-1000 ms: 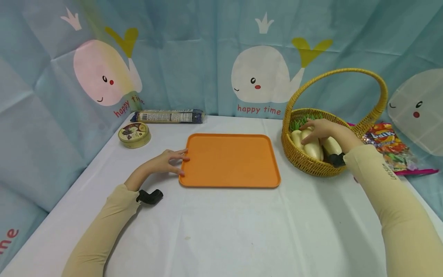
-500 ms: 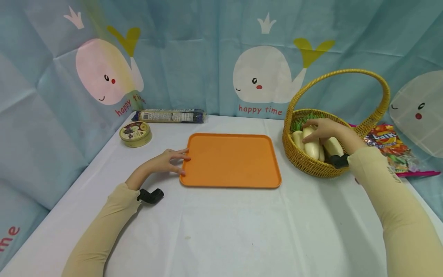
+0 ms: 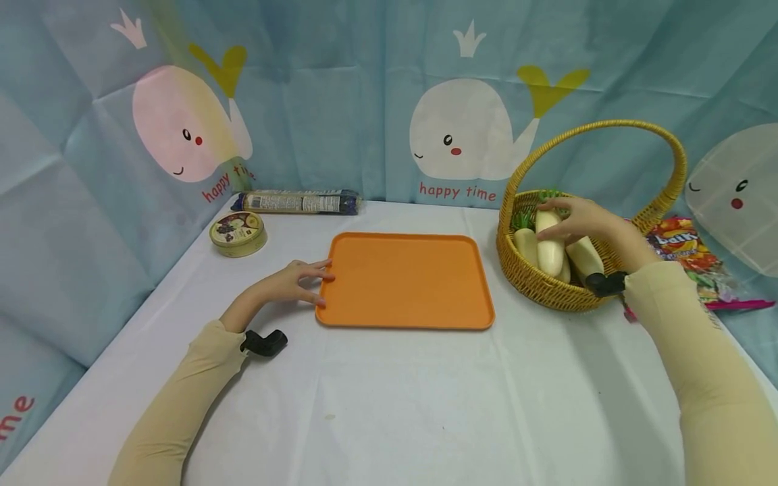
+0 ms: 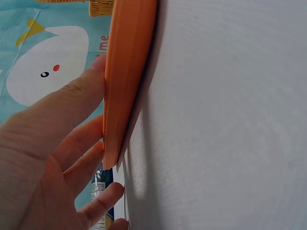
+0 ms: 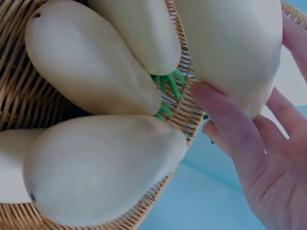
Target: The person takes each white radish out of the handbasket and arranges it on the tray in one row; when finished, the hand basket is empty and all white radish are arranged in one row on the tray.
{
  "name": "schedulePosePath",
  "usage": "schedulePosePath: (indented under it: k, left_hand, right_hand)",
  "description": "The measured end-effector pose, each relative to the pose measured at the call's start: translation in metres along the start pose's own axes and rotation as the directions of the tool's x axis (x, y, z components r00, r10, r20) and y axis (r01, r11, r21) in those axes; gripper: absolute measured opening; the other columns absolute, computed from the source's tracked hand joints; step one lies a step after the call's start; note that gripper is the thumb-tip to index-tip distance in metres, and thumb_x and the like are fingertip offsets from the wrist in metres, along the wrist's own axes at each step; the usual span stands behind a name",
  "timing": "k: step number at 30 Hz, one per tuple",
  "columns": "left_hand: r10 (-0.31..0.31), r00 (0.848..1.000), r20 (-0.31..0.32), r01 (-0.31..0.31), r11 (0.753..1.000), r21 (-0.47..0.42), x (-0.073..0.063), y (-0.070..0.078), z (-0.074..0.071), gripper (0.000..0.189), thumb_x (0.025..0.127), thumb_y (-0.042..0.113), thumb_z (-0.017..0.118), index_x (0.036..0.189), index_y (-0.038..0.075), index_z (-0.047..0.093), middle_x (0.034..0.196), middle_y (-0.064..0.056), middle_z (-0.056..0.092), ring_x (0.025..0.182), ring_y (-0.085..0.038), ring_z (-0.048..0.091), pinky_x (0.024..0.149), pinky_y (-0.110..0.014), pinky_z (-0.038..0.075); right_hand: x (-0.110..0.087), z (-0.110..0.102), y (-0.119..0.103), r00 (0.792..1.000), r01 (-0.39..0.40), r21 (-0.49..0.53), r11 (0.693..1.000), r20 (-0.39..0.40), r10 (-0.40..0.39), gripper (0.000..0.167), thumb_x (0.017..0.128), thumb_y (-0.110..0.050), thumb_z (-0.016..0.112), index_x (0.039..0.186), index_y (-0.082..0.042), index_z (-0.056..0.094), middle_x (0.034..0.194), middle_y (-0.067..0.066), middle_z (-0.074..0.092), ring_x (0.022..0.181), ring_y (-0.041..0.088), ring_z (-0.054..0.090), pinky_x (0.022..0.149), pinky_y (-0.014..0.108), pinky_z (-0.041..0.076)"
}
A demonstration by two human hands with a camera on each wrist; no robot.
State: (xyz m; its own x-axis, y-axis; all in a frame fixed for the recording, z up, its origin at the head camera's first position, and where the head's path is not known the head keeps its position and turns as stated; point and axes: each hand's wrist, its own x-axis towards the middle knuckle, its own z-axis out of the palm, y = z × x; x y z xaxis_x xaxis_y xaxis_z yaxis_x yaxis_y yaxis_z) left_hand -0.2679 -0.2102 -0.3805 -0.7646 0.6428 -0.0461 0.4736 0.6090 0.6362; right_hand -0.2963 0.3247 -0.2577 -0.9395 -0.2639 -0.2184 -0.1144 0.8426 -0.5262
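Note:
In the head view my right hand [image 3: 585, 221] grips a white radish [image 3: 550, 255] inside the wicker basket [image 3: 541, 295]. The right wrist view shows thumb and fingers around that radish's narrower end, above the others. Several more white radishes [image 5: 103, 170] with green tops [image 5: 170, 84] lie beneath and beside it. My left hand [image 3: 292, 283] rests its fingertips on the left rim of the orange tray [image 3: 407, 282]. In the left wrist view the thumb [image 4: 79, 88] and straight fingers touch the tray's edge.
A round yellow tin [image 3: 238, 234] stands at the back left, with a long plastic-wrapped packet [image 3: 298, 202] behind it. A colourful snack bag [image 3: 683, 253] lies right of the basket, whose tall handle [image 3: 598, 125] arches overhead. A whale-print curtain [image 3: 340, 101] hangs behind.
My right hand has lifted the gripped radish slightly above the others and shifted a little right. My left hand stays at the tray's rim.

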Motion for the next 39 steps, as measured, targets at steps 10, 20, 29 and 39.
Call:
schedulePosePath:
  k: [10, 20, 29, 39]
  left_hand:
    - [0.011, 1.0, -0.011, -0.011, 1.0, 0.014, 0.016, 0.004, -0.011, 0.061, 0.073, 0.031, 0.073, 0.125, 0.005, 0.053, 0.144, -0.011, 0.024, 0.111, -0.029, 0.029, 0.089, -0.046, 0.028]
    - [0.043, 0.999, -0.019, -0.042, 0.998, 0.04, 0.025, 0.005, -0.016, 0.06, 0.075, 0.031, 0.072, 0.125, 0.004, 0.053, 0.143, -0.014, 0.024, 0.111, -0.031, 0.03, 0.089, -0.048, 0.027]
    - [0.035, 0.999, -0.004, -0.035, 0.999, 0.009, 0.004, -0.005, -0.002, 0.061, 0.073, 0.034, 0.073, 0.123, 0.004, 0.055, 0.142, -0.017, 0.026, 0.116, -0.036, 0.028, 0.091, -0.053, 0.024]
    - [0.033, 0.999, -0.014, -0.032, 0.999, 0.018, -0.005, -0.009, 0.006, 0.06, 0.073, 0.035, 0.072, 0.122, 0.004, 0.056, 0.141, -0.018, 0.028, 0.11, -0.033, 0.031, 0.086, -0.046, 0.029]
  right_hand:
    - [-0.018, -0.024, -0.007, 0.998, 0.032, 0.169, 0.985, -0.052, -0.024, 0.08, 0.081, -0.031, 0.067, 0.143, -0.009, 0.022, 0.144, 0.024, 0.011, 0.105, 0.035, 0.049, 0.074, 0.038, 0.049]
    - [-0.032, -0.027, -0.022, 0.989, 0.126, 0.213, 0.969, -0.104, -0.106, 0.064, 0.084, -0.027, 0.064, 0.139, -0.01, 0.035, 0.149, 0.003, 0.008, 0.116, 0.028, 0.04, 0.077, 0.032, 0.048]
    - [-0.037, 0.011, -0.018, 0.978, 0.201, 0.308, 0.93, -0.117, -0.173, 0.063, 0.082, -0.022, 0.067, 0.137, -0.009, 0.039, 0.148, 0.002, 0.012, 0.119, 0.031, 0.038, 0.076, 0.037, 0.048]
    - [-0.061, 0.032, -0.027, 0.944, 0.329, 0.338, 0.882, -0.135, -0.301, 0.058, 0.081, -0.011, 0.067, 0.132, -0.003, 0.044, 0.147, 0.008, 0.017, 0.126, 0.035, 0.027, 0.08, 0.042, 0.046]
